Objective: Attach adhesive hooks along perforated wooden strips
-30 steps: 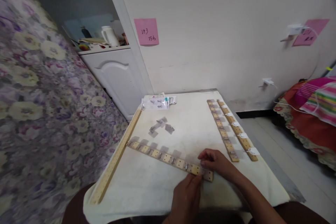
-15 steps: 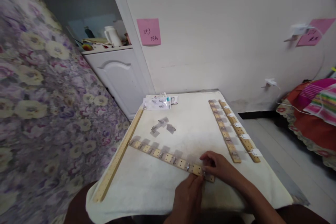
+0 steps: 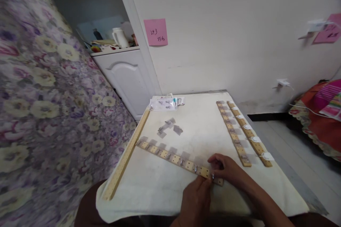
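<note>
A pale wooden strip with holes [image 3: 175,159] lies slantwise on the cloth-covered table, carrying a row of small metal clips with clear plastic tabs. My left hand [image 3: 197,195] is closed on its near edge, close to the right end. At that end my right hand [image 3: 226,167] has its thumb and fingers closed around a small metal clip [image 3: 213,176], its other fingers curled above the strip. The clip's clear tab is mostly hidden by the fingers. Several loose clips with clear tabs [image 3: 178,129] lie in the middle of the table.
Two more wooden strips stand lengthwise on the right, one with clear-tabbed clips [image 3: 232,133], one with white round tags [image 3: 249,134]. A bare perforated strip [image 3: 125,159] lies along the left edge. Packaged clips [image 3: 163,104] sit at the back. A flowered curtain [image 3: 53,113] hangs left.
The view has turned slightly left, so everything appears further right. Both hands remain at the strip's right end, with the clip there a little more visible.
</note>
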Action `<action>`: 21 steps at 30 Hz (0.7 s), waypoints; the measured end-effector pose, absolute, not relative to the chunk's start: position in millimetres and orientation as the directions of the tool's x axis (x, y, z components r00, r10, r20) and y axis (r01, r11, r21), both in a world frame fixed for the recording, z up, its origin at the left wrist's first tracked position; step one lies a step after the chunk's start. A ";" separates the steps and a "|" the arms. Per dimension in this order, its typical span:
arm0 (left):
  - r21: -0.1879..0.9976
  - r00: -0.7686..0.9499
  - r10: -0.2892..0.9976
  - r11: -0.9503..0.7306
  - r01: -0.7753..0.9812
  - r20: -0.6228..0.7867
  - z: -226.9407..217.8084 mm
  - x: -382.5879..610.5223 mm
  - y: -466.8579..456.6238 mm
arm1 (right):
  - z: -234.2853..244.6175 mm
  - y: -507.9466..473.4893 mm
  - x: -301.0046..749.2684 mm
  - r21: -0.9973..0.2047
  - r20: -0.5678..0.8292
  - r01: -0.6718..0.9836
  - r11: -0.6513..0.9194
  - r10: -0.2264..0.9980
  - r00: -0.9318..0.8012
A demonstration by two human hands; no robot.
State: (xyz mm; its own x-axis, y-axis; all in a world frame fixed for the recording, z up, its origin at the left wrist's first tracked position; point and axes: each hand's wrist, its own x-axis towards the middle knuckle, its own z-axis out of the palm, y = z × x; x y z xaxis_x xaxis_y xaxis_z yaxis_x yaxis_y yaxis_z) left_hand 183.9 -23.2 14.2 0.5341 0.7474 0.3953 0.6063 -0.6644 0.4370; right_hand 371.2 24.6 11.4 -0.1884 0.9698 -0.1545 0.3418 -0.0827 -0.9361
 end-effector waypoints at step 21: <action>0.586 0.539 0.768 -0.626 0.515 0.346 -0.7 167.7 -25.5 | 16.2 8.4 377.1 -0.958 -0.038 0.285 -0.009 0.995 -0.097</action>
State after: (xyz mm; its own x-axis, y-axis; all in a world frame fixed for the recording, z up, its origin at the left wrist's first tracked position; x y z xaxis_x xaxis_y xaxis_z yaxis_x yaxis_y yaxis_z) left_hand 167.7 -25.5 -0.7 0.5391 0.7677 0.3465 0.5150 -0.6260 0.5856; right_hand 377.1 8.4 16.2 -0.0965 0.9946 -0.0382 0.2851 -0.0092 -0.9584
